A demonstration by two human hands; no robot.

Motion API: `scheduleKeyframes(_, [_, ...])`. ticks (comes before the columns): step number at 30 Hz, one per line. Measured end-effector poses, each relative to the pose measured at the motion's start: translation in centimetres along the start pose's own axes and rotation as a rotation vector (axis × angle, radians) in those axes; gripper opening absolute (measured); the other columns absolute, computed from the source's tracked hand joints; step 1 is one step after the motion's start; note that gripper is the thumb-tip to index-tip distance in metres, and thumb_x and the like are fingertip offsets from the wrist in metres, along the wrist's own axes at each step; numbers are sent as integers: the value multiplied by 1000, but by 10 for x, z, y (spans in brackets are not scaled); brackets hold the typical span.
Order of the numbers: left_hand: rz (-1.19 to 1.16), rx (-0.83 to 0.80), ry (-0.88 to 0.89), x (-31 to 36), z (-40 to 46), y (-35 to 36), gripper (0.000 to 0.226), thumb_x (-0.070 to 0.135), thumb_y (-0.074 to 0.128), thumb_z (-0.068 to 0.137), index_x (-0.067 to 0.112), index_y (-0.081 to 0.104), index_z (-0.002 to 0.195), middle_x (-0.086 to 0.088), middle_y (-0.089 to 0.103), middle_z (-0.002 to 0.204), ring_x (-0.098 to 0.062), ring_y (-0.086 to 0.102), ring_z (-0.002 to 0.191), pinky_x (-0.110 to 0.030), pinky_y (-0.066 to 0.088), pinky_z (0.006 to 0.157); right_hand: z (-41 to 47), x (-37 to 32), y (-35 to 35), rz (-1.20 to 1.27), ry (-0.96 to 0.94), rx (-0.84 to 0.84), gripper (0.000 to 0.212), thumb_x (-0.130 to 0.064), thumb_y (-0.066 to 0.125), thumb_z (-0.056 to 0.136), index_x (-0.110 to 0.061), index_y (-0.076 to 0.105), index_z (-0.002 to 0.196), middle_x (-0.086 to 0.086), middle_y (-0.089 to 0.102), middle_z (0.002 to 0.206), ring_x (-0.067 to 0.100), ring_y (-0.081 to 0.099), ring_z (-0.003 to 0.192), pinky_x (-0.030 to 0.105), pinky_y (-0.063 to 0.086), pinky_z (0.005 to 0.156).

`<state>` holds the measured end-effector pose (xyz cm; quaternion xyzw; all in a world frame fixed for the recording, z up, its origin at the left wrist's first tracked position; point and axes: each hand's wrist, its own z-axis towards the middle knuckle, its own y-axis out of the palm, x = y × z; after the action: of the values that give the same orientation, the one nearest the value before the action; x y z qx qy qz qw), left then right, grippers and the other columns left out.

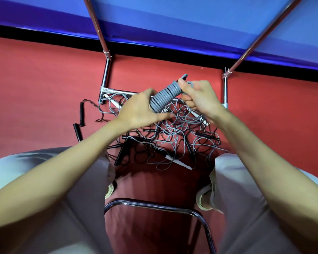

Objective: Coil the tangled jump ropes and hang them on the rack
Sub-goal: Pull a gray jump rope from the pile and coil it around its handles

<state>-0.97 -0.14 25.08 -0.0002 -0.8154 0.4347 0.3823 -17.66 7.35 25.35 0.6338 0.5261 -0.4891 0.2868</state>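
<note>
A grey jump rope wound into a tight coil [165, 97] is held up between both hands above the floor. My left hand [138, 109] grips the coil's lower end. My right hand [198, 97] pinches the rope's loop at the upper end, thumb on top. Under my hands a tangle of grey and black ropes [174, 136] lies on the red floor, with black handles [81, 114] at the left and a white handle [178, 163] near my knees. The chrome rack [106, 74] stands behind the pile, its uprights rising toward the top of the view.
I sit on a chair with a chrome tube frame [154, 205], knees spread either side of the pile. A blue wall with a black skirting [44, 33] runs behind the rack. Red floor [35, 88] stretches left and right.
</note>
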Motion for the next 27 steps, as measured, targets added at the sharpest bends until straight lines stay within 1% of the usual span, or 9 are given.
scheduleKeyframes(3, [-548,-308,-131,1,1,-9,44,35,84,71,10,60,98,0,66,67,-12,55,46,-24,43,46,-1,-5,-2,15,-72,-29,24,-20,47,102,1,57,97,-3,30,58,0,23,43,11,19,41])
scheduleKeyframes(6, [-691,-391,-158,2,-1,-14,28,24,77,79,6,58,90,-6,60,59,-15,46,35,-18,37,36,-4,-7,-1,104,-96,-43,29,-19,48,101,-2,53,79,-3,36,56,1,26,42,11,20,41])
scheduleKeyframes(9, [-622,-258,-153,7,0,-12,17,18,72,85,9,58,89,3,49,46,-10,37,30,-16,30,32,-5,-8,5,317,-32,2,31,-24,55,98,-6,50,74,-4,40,53,4,25,41,16,16,40])
scheduleKeyframes(11, [-507,-124,-115,10,3,-5,19,16,74,81,9,61,93,5,51,49,-7,39,31,-18,34,33,-6,-10,9,411,35,65,34,-31,62,93,2,59,89,-5,36,51,6,23,42,19,15,41])
scheduleKeyframes(13, [-405,-12,-65,12,6,3,28,17,76,75,6,64,98,5,55,58,0,42,33,-19,37,36,-6,-11,13,423,58,135,48,-35,67,89,10,63,105,-8,30,49,5,21,42,18,15,40])
scheduleKeyframes(15, [-359,45,-41,15,6,7,33,19,78,71,6,65,98,6,57,62,2,43,35,-18,38,40,-6,-12,16,417,38,186,50,-31,68,89,15,61,107,-12,28,46,3,20,40,17,17,38])
scheduleKeyframes(19, [-303,112,-3,23,7,3,31,19,79,65,6,63,87,5,55,61,-3,45,42,-19,39,41,-5,-14,17,485,17,187,34,-25,64,92,7,64,103,-14,26,46,2,18,40,18,15,39])
scheduleKeyframes(22, [-315,86,3,26,9,-1,30,18,79,63,5,61,83,6,52,60,0,41,37,-18,35,39,-7,-14,17,561,20,140,20,-25,61,94,-6,67,93,-12,26,49,2,17,41,19,12,41])
scheduleKeyframes(27, [-300,97,10,29,10,-3,31,18,79,62,2,63,83,5,50,59,-6,40,41,-21,35,39,-9,-16,20,591,9,121,20,-24,55,97,-8,67,92,-15,34,44,1,19,40,22,10,44])
